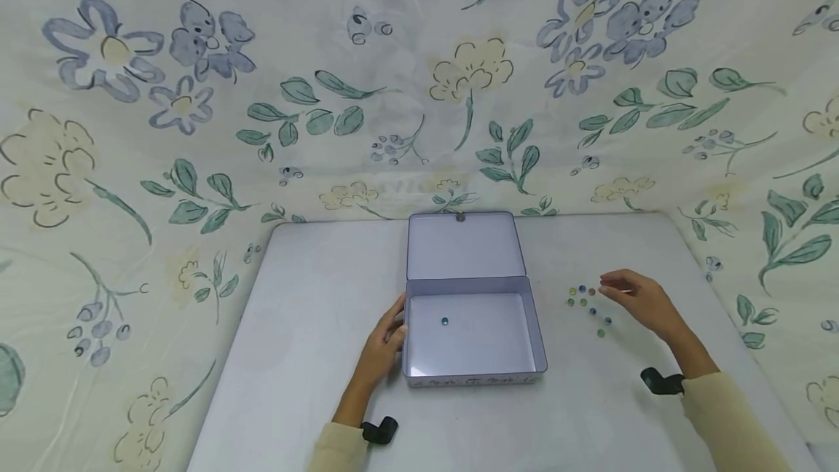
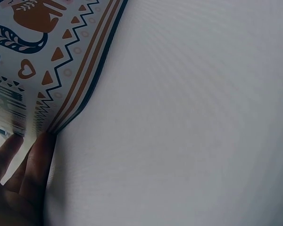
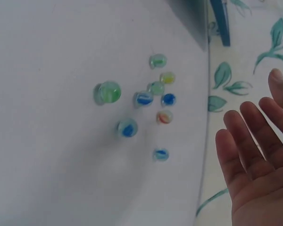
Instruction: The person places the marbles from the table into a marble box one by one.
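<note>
A shallow tin box (image 1: pixel 470 377) stands on the table with its hinged lid (image 1: pixel 465 246) tipped back. One blue-green marble (image 1: pixel 445 321) lies on its floor. My left hand (image 1: pixel 381 344) rests against the box's left wall, and in the left wrist view its fingers (image 2: pixel 37 160) touch the patterned side near a corner. To the right of the box, several glass marbles (image 1: pixel 583 302) lie scattered in green, blue, yellow and orange. Over their far right side hovers my right hand (image 1: pixel 639 301). Its palm and loosely extended fingers (image 3: pixel 233 129) hold nothing in the right wrist view.
The white table (image 1: pixel 308 312) carries the box and marbles. Flower-printed cloth (image 1: pixel 393 93) rises behind the table and along both sides. The raised lid stands close to the table's back edge. A black wrist mount (image 1: pixel 662 382) sits on each forearm.
</note>
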`<state>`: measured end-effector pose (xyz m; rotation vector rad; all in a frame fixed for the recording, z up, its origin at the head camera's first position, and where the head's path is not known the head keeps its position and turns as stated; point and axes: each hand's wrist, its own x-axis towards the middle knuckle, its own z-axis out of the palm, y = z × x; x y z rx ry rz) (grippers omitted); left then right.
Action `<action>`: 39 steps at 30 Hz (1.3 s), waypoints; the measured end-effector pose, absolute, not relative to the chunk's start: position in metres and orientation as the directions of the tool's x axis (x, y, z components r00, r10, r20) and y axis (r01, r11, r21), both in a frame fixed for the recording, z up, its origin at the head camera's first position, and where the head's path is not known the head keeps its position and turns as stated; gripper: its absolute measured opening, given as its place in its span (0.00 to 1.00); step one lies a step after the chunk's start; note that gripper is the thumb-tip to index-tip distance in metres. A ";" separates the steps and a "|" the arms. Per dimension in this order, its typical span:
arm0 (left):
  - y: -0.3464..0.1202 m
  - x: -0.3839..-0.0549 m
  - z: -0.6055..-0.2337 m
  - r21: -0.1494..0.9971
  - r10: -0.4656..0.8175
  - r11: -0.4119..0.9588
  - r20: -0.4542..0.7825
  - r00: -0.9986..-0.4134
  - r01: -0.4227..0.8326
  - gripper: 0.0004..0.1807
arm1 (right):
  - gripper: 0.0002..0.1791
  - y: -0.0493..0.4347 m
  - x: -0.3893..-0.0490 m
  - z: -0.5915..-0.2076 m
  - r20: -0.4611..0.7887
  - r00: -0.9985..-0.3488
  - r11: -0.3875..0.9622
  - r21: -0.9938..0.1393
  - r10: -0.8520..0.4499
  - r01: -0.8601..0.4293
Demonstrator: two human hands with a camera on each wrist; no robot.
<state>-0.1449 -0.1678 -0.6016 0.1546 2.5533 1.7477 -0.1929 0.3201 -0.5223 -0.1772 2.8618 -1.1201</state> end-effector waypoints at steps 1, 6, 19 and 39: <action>-0.168 -0.145 -0.602 0.932 0.103 0.359 0.017 -0.995 0.053 0.31 | 0.23 0.322 -0.193 -0.524 -0.022 -0.993 0.729 -0.681 -0.118 -0.071; -0.168 -0.144 -0.603 0.936 0.096 0.347 0.033 -0.995 0.064 0.30 | 0.23 0.330 -0.193 -0.534 -0.019 -0.998 0.722 -0.691 -0.055 -0.026; -0.167 -0.142 -0.603 0.941 0.092 0.334 0.028 -0.995 0.057 0.30 | 0.24 0.343 -0.194 -0.555 -0.040 -0.997 0.717 -0.694 0.062 0.072; -0.163 -0.142 -0.596 0.936 0.068 0.351 -0.001 -0.998 0.023 0.31 | 0.25 0.343 -0.206 -0.587 -0.133 -0.974 0.693 -0.686 0.183 0.224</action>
